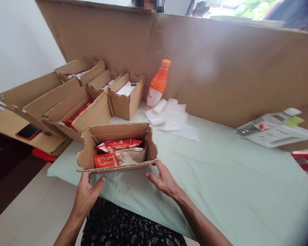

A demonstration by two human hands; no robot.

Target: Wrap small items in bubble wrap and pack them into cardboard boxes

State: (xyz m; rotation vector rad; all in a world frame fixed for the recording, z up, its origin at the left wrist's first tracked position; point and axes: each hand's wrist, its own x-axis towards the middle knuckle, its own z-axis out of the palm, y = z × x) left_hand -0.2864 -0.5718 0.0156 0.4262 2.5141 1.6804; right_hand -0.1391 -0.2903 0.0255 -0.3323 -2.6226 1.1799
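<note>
An open-topped cardboard box sits near the front edge of a pale green tablecloth, its long side facing the person. Inside it, a red snack packet lies behind an orange and brown packet.

The left hand is at the box's near left corner, thumb spread well away from the fingers, whose tips are hidden by the cardboard. The right hand is at the near right corner, fingers against the cardboard and thumb held apart below it. How firmly either hand grips the box cannot be told.

Behind and left of the box stands a cluster of cardboard bins, some with packets in them; a dark phone lies farther left. Behind the box, to its right, are an orange bottle with an orange cap and some whitish plastic bags. Far to its right is a translucent plastic container. A tall cardboard panel rises behind all these.
</note>
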